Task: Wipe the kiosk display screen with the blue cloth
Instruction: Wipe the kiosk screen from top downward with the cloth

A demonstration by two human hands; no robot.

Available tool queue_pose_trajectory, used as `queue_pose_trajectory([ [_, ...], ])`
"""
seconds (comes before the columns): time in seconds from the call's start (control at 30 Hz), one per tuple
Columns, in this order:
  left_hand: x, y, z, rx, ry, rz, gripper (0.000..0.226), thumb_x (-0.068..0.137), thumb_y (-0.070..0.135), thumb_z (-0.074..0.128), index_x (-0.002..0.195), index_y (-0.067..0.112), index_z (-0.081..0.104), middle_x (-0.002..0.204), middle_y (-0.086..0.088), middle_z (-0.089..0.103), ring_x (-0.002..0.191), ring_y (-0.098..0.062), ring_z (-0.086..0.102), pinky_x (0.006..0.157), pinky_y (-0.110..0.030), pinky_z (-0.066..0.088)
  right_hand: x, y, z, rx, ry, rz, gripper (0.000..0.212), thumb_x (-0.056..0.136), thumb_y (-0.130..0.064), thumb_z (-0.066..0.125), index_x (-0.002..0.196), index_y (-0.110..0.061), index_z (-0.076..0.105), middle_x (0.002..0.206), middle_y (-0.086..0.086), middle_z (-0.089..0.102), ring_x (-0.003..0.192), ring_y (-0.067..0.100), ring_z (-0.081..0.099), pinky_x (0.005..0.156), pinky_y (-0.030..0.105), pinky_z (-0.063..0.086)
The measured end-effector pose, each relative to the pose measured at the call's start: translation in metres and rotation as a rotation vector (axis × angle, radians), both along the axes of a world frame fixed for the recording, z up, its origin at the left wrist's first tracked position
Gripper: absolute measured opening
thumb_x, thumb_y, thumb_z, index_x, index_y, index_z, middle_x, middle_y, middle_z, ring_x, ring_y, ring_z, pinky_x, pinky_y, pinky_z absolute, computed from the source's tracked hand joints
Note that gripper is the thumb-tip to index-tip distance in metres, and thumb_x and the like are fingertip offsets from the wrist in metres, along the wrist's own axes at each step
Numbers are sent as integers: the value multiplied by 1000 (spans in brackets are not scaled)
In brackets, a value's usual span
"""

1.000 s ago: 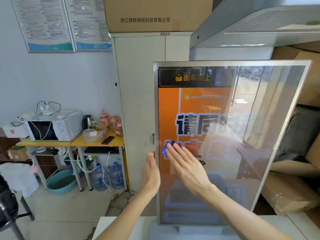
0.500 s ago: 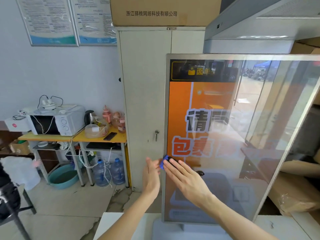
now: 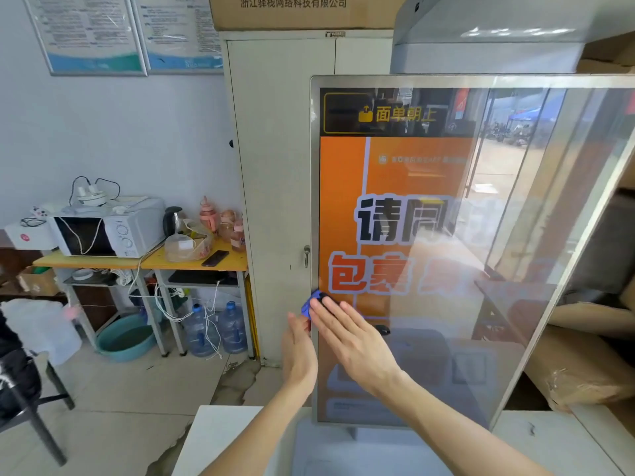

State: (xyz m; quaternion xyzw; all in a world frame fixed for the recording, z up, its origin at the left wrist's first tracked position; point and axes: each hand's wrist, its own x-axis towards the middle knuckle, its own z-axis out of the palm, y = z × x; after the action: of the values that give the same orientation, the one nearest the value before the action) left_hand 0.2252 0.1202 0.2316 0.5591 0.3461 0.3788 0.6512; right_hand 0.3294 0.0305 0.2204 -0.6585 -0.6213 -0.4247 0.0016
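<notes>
The tall kiosk display screen (image 3: pixel 429 207) stands upright on a white counter, showing orange graphics and large characters. My right hand (image 3: pixel 354 341) lies flat on the lower left of the glass, pressing the blue cloth (image 3: pixel 311 304) against it; only a small corner of cloth shows past the fingertips at the screen's left edge. My left hand (image 3: pixel 299 352) is flat against the left side of the metal frame, fingers straight, holding nothing.
A white counter (image 3: pixel 220 438) carries the kiosk base. A pale cabinet (image 3: pixel 275 166) stands behind the screen's left edge. Farther left, a yellow table (image 3: pixel 154 261) holds a microwave, kettle and bottles. Cardboard boxes (image 3: pixel 584 365) sit to the right.
My right hand and the blue cloth slid down and left along the glass to the left edge. The view shifted, so the screen sits farther right in frame.
</notes>
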Motion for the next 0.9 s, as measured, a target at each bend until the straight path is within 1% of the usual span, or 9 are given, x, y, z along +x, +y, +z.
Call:
queue_pose_trajectory([
  [0.1,2,-3,-7,22,34,9,52,106,49,15,100,37,65,107,11,68,110,-15,60,96,-30,38,4,-13,-21,-126,-24,-14,79,90,-12,55,162,-7,24,171,9,16,158,27,14,126,43,17],
  [0.17,2,-4,-11,22,38,20,57,107,49,16,111,29,70,109,7,71,112,-16,62,95,-29,40,7,-20,-24,-149,-40,-20,81,91,-14,57,163,-7,22,171,9,15,158,26,14,127,43,16],
  [0.3,4,-11,-22,29,37,31,59,107,47,16,139,18,56,137,-3,61,132,-21,52,116,-43,35,19,-23,-8,21,-5,-19,66,98,2,30,162,-4,21,172,12,15,158,29,15,129,45,14],
  [0.37,5,-19,-22,66,59,67,50,106,47,17,132,29,56,121,16,63,121,-4,55,109,-25,38,24,-22,3,114,55,-47,61,103,5,17,162,-4,22,171,12,17,158,29,15,129,45,14],
  [0.43,7,-27,-21,93,91,114,36,106,47,19,125,41,49,104,32,53,103,13,50,91,-5,33,26,-19,4,145,60,-48,61,103,5,15,163,-4,19,172,12,14,159,30,13,129,46,12],
  [0.63,7,-36,-22,134,109,118,33,104,50,18,123,48,45,107,38,49,104,9,46,81,-2,30,29,-29,-32,-49,-16,16,76,89,5,28,164,-4,14,173,11,7,160,29,6,129,45,15],
  [0.73,5,-36,-27,144,95,125,42,102,54,17,126,44,50,112,29,55,107,3,50,83,-6,33,31,-43,-38,-128,-34,11,70,94,3,22,163,-5,17,172,10,11,159,28,11,127,44,23],
  [0.8,4,-39,-33,169,125,141,47,104,51,17,135,38,50,122,24,52,112,3,46,89,-8,31,35,-46,-30,-65,-14,-2,66,99,4,8,163,-5,20,172,10,14,158,28,15,127,45,21],
  [0.9,6,-45,-39,256,178,181,52,106,44,17,148,25,41,147,10,44,134,-5,40,105,-14,25,38,-43,-7,90,75,-30,63,101,5,9,162,-5,24,171,10,20,157,28,19,127,45,20],
])
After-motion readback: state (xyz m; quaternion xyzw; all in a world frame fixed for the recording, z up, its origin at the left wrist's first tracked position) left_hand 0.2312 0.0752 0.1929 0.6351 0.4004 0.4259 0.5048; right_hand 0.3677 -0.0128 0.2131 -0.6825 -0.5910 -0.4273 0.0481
